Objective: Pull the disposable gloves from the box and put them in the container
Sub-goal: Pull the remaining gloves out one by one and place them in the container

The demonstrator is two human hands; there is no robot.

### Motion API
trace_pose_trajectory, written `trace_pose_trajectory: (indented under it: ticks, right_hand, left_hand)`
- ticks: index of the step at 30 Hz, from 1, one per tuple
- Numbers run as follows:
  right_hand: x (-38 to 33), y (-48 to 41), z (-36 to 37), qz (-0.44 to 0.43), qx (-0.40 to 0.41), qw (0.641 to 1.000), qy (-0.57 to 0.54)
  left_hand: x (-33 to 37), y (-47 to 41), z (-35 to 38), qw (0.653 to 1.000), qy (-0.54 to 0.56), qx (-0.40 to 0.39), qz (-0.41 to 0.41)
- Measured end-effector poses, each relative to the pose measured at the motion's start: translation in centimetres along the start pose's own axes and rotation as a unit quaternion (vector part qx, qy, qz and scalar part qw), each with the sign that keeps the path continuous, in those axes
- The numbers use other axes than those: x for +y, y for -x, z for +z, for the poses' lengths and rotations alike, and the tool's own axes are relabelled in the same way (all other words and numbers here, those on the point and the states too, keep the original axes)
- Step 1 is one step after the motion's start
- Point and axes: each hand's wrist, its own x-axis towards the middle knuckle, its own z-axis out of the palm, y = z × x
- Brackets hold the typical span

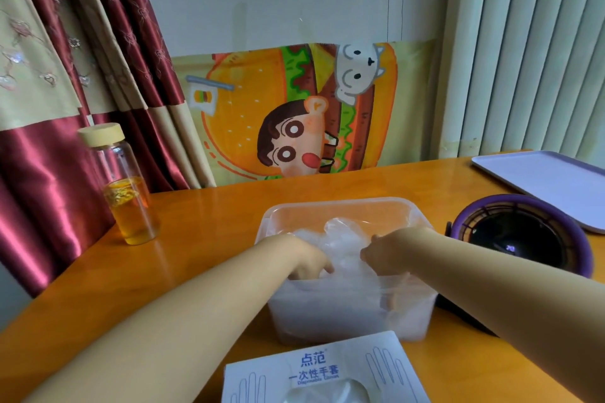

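A clear plastic container (pixel 340 204) stands on the orange table, with a heap of thin transparent gloves (pixel 343 239) inside it. Both my hands reach down into it. My left hand (pixel 311 260) is in the left half, its fingers dipped among the gloves behind the near wall. My right hand (pixel 381 255) is in the right half, and its fingertips show blurred through the frosted wall lower down. Whether either hand holds a glove is hidden. The white glove box (pixel 324 366) lies at the near edge, a glove showing in its oval opening.
A glass bottle (pixel 127 186) with amber liquid and a pale lid stands at the left. A round purple-rimmed black device (pixel 523 232) sits right of the container. A lilac tray (pixel 550 180) lies at the far right. Red curtains hang left, and a cartoon cloth covers the wall behind.
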Motion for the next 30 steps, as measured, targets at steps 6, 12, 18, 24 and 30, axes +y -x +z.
trace_pose_trajectory:
  ticks: [6, 12, 18, 24, 30]
  right_hand:
    - [1.1, 4.0, -1.5, -0.014, 0.178, 0.977, -0.119]
    - [-2.5, 11.4, -0.5, -0.159, 0.365, 0.886, -0.237]
    - [-6.9, 11.4, 3.5, -0.235, 0.261, 0.912, -0.212]
    - [-8.5, 9.4, 5.1, -0.231, 0.253, 0.916, -0.21]
    - [-9.2, 8.7, 5.8, -0.211, 0.267, 0.923, -0.181]
  left_hand:
    - [-1.2, 5.1, -1.3, 0.974, 0.128, 0.181, 0.041]
    - [-0.3, 12.7, 3.1, 0.891, 0.287, 0.335, 0.104]
    - [1.3, 14.7, 8.9, 0.932, 0.25, 0.243, 0.098]
    - [2.0, 13.7, 12.1, 0.96, 0.196, 0.172, 0.099]
    - [1.6, 13.2, 12.5, 0.96, 0.2, 0.173, 0.094]
